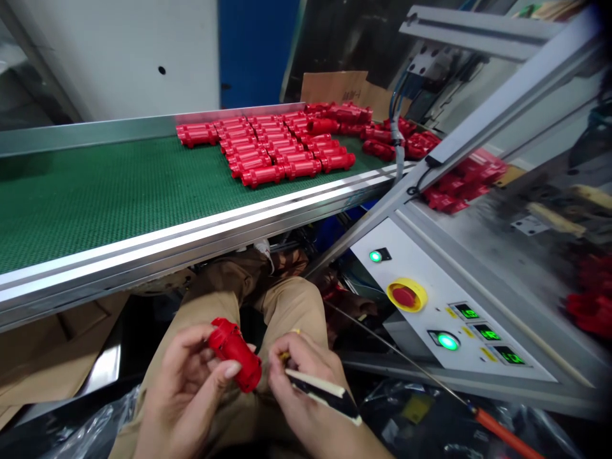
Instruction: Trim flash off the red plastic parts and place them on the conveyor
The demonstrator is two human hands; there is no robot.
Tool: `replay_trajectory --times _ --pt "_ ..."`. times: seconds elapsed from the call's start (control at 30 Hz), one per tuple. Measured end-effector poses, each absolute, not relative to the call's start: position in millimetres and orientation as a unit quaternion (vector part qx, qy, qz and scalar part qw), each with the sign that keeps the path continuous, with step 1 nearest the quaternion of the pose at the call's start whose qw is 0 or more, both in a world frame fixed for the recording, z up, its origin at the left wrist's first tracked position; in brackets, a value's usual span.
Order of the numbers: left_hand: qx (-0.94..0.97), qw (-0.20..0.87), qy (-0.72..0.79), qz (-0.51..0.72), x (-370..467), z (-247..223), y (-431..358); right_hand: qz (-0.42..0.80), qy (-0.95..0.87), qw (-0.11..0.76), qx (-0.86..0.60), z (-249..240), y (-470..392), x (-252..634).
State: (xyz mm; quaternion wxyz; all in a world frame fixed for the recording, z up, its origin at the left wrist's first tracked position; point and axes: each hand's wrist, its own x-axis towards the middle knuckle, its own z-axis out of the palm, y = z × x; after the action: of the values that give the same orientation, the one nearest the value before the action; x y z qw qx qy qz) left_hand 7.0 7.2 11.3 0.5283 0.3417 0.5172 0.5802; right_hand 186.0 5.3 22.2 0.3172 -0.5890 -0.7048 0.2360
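My left hand (191, 382) is closed round a red plastic cylinder (236, 354), thumb on its near side and fingers behind it. The cylinder is held tilted above my lap, with notched collars at its ends. Just to the right, my right hand (303, 370) grips a slim tool with a black and cream handle (325, 395), which points back over the wrist. A small yellowish bit shows at the fingertips; the tool's working end is hidden, so its exact kind cannot be made out. The tool and the cylinder are apart.
Rows of similar red cylinders (272, 150) lie on a green conveyor belt (109, 197) ahead, with a looser heap at its right. A machine panel (421, 287) with an emergency stop button (406, 294) stands at right. An orange-handled rod (502, 433) lies slanted below it.
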Motion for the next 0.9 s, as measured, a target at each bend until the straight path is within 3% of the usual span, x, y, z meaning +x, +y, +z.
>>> replay_trajectory --times 0.13,0.27,0.43,0.9 --pt "0.259 0.644 0.452 0.560 0.3 2.4 17.2 0.207 -0.666 0.331 -0.635 22.9 9.8 210.3" --pt "0.223 0.727 0.396 0.515 -3.3 -9.5 21.0 0.251 -0.661 0.391 -0.589 29.5 4.9 214.7" --pt "0.264 0.708 0.412 0.509 -3.7 -9.2 18.2 0.338 -0.659 0.460 -0.490 32.4 -5.2 195.2" --pt "0.328 0.695 0.404 0.495 -2.8 -13.2 15.8 0.284 -0.696 0.509 -0.420 21.9 -1.9 179.9"
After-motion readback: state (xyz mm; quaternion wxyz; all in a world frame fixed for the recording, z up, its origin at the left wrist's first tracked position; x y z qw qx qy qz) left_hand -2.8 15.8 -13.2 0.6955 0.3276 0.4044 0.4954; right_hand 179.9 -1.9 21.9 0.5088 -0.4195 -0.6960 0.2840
